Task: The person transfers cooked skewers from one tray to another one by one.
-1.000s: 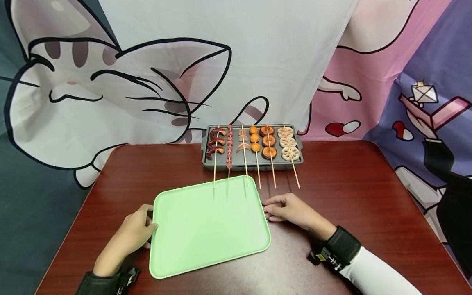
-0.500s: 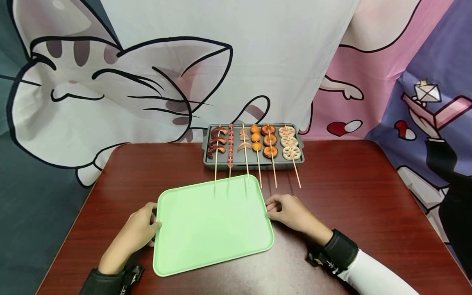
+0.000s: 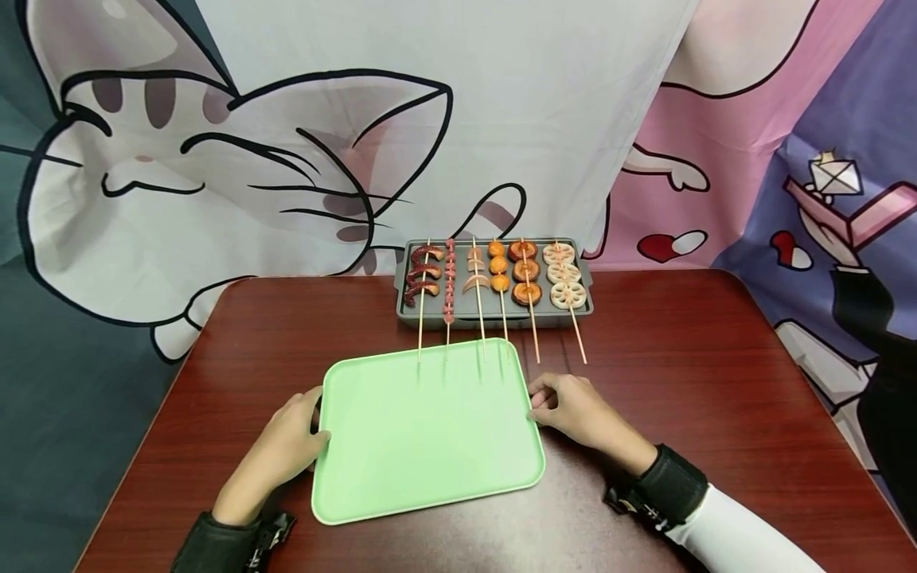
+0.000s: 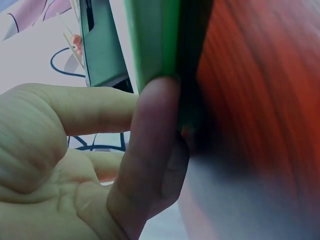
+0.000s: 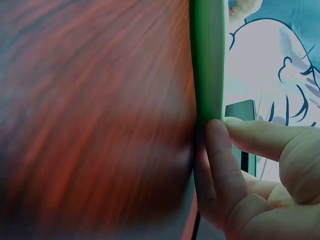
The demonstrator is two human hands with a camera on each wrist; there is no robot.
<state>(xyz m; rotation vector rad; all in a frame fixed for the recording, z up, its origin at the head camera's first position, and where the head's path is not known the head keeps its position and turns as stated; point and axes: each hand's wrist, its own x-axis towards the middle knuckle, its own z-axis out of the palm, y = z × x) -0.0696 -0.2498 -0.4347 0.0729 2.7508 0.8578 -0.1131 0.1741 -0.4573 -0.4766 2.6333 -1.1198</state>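
A light green rectangular tray (image 3: 430, 430) with rounded corners lies slightly turned at the middle of the table, bare on top. My left hand (image 3: 279, 446) holds its left side, thumb over the rim. In the left wrist view a finger (image 4: 155, 110) presses against the tray's edge (image 4: 150, 40). At the right side, my right hand (image 3: 573, 410) pinches the rim; the right wrist view has its fingertips against the green edge (image 5: 210, 65). Whether the tray is raised off the wood cannot be told. Beyond it stands a grey grill pan (image 3: 466, 314) with several food skewers across it.
The skewers carry dark curled pieces (image 3: 426, 271), pink pieces (image 3: 449, 278), orange balls (image 3: 498, 265), brown rounds (image 3: 526, 271) and lotus root slices (image 3: 563, 274). Their sticks jut toward me, some over the tray's far edge. A printed cloth (image 3: 537, 103) hangs behind the reddish wooden table (image 3: 716, 382).
The tray has slid to the right, its near edge a little farther from me. My left hand moves along with it. The right hand has come against the right rim and pinches it.
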